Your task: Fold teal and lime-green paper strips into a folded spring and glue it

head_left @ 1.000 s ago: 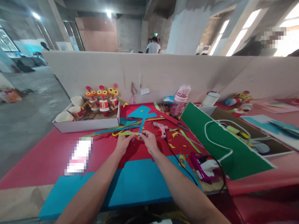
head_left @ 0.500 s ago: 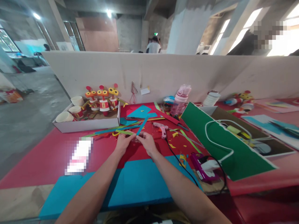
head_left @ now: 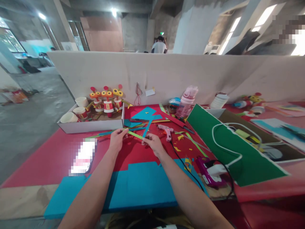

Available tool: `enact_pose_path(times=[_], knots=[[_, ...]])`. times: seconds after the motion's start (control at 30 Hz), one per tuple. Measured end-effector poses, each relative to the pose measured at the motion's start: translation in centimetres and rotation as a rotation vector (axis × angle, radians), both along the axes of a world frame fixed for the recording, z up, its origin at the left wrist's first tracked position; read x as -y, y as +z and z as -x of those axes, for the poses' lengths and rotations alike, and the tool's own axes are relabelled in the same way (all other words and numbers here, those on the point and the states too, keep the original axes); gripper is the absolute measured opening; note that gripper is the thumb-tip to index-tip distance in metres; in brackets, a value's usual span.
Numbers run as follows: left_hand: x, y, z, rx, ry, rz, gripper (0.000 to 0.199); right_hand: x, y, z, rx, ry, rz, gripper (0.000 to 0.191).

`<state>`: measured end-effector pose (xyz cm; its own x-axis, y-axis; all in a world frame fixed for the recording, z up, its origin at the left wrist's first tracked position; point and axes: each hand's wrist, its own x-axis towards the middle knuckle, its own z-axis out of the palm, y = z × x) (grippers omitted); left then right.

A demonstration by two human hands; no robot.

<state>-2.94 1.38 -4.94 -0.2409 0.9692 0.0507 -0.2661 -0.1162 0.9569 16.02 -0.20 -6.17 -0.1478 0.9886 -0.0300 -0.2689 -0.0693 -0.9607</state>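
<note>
A narrow green paper strip [head_left: 135, 135] is stretched between my two hands above the red table. My left hand [head_left: 117, 139] pinches its left end, fingers closed. At the other end, my right hand [head_left: 152, 142] is closed where the green strip meets a blue paper strip [head_left: 147, 128], which slants up and away from my fingers. Whether the two strips are joined there is hidden by my fingertips. Just right of my right hand lies a pink hot glue gun [head_left: 167, 132] with its black cord trailing toward me.
A white box [head_left: 92, 126] at the left holds paper cups and several paper-cup figures [head_left: 108, 104]. Blue sheets [head_left: 143, 184] cover the front edge. A green board [head_left: 228, 149], purple power strip [head_left: 209, 175] and pink bottle [head_left: 187, 101] stand right. A bright phone [head_left: 83, 157] lies left.
My hands have moved apart, the left one going leftward and slightly up. The green strip now spans the gap between them. The whole view has shifted slightly.
</note>
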Motion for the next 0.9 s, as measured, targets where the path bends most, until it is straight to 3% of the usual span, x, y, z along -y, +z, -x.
enact_pose_path(times=[0.27, 0.43, 0.6, 0.73, 0.9], knots=[[0.3, 0.5, 0.4, 0.065, 0.109, -0.107, 0.024, -0.2, 0.0, 0.0, -0.088, -0.097, 0.029, 0.031], [1.2, 0.3, -1.4, -0.108, -0.08, -0.096, 0.023, -0.5, -0.3, 0.1, -0.197, -0.141, 0.043, 0.03], [1.9, -0.4, -3.7, -0.194, -0.288, -0.045, 0.026, 0.0, -0.2, 0.6, -0.148, -0.104, 0.053, 0.03], [2.0, -0.8, -4.2, -0.181, -0.311, -0.046, 0.026, 0.6, 0.1, 1.1, -0.142, 0.005, 0.032, 0.029], [1.9, -0.9, -3.9, -0.187, -0.291, -0.038, 0.025, 0.6, -0.2, 1.1, -0.094, 0.005, 0.028, 0.028]])
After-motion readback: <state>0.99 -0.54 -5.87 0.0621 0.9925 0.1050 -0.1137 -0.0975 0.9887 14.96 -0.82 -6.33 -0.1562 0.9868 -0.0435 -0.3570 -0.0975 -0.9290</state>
